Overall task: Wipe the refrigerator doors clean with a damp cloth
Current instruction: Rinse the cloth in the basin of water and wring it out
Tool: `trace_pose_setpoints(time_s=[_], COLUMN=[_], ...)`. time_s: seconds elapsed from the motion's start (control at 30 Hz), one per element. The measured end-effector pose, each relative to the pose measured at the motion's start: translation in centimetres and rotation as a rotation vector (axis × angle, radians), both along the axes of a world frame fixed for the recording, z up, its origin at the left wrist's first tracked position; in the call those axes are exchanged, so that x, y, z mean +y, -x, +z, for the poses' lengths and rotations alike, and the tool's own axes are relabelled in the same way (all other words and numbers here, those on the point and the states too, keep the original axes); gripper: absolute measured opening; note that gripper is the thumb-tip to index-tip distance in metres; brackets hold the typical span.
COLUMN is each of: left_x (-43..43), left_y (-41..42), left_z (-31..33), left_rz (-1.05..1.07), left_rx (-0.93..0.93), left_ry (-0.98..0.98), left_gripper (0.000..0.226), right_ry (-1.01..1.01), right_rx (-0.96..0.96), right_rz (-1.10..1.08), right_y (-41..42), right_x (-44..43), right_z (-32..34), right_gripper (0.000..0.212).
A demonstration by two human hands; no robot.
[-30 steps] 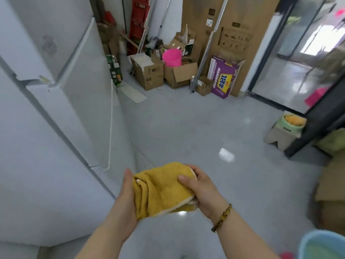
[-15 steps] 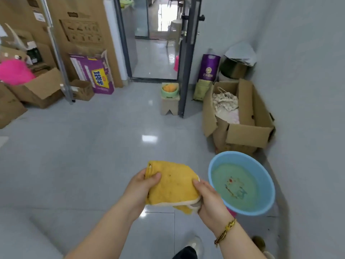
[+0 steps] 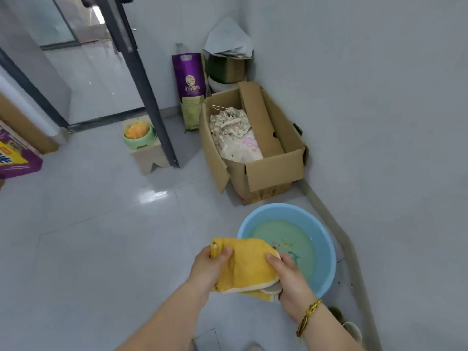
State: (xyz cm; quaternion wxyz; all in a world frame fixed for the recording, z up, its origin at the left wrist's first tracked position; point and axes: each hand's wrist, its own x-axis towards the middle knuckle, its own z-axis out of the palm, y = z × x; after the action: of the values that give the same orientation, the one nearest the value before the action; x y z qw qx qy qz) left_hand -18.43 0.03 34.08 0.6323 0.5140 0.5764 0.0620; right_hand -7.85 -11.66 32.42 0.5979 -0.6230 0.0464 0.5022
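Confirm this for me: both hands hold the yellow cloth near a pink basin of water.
Wrong on the colour: the basin is blue, not pink, as the head view shows. The rest holds: the left hand and the right hand both hold the yellow cloth near it.

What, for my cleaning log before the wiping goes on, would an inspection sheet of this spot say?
Surface: pale tiled floor, glossy, with glare patches.
Job's things: yellow cloth, folded, held at the near rim of the blue basin, which holds water.
Clutter: open cardboard box with fabric inside, purple bag behind it, green bowl on a small stool.
Grippers: left hand and right hand both grip the cloth.
Cables: nothing seen.
Surroundings: grey wall on the right, dark door frame ahead.
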Motion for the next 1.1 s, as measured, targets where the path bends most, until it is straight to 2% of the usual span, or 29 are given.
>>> trace_pose_setpoints(time_s=[0.1,0.23,0.33,0.43,0.5,0.57,0.63,0.67,0.77,0.93,1.03,1.1], left_x=[2.2,4.2,5.8,6.4,6.2,5.7,5.3,5.1,4.4,3.7,4.0,4.3], left_y=[-5.0,-10.7,-14.7,-18.1,-19.8,-21.2,-22.7,-23.3,-25.6,-28.7,-28.7,-28.4], left_z=[-2.4,-6.6,-12.0,-18.7,-23.6,-28.2,-32.6,-34.6,-40.2,-46.2,-48.6,-49.6], left_rz=[-0.096,-0.287,-0.435,-0.592,-0.656,-0.702,-0.744,-0.75,-0.761,-0.806,-0.882,-0.942], left_rx=[0.011,0.106,0.191,0.308,0.331,0.304,0.279,0.258,0.204,0.213,0.292,0.335], left_ry=[0.032,-0.021,-0.099,-0.188,-0.234,-0.245,-0.241,-0.235,-0.257,-0.458,-0.573,-0.668], left_gripper=[0.038,0.04,0.042,0.044,0.043,0.043,0.042,0.042,0.041,0.047,0.046,0.042], right_ry=[0.065,0.131,0.194,0.214,0.213,0.234,0.296,0.326,0.432,0.496,0.505,0.544], right_rx=[0.061,-0.028,-0.124,-0.051,0.023,0.02,-0.052,-0.093,-0.188,-0.358,-0.481,-0.523], right_rz=[-0.184,-0.294,-0.374,-0.47,-0.534,-0.58,-0.581,-0.575,-0.53,-0.468,-0.371,-0.281], right_y=[-3.3,-6.6,-9.2,-10.7,-11.5,-12.4,-13.3,-13.8,-15.5,-18.2,-17.9,-17.7], right_x=[1.4,2.7,4.1,4.4,4.3,4.0,3.7,3.6,3.2,3.5,3.9,4.0], right_z=[-1.7,-5.5,-11.0,-17.8,-22.4,-26.5,-30.0,-31.7,-37.3,-44.3,-47.0,-48.0], right_gripper=[0.022,0.02,0.029,0.039,0.036,0.023,0.006,0.008,0.021,0.034,0.062,0.071])
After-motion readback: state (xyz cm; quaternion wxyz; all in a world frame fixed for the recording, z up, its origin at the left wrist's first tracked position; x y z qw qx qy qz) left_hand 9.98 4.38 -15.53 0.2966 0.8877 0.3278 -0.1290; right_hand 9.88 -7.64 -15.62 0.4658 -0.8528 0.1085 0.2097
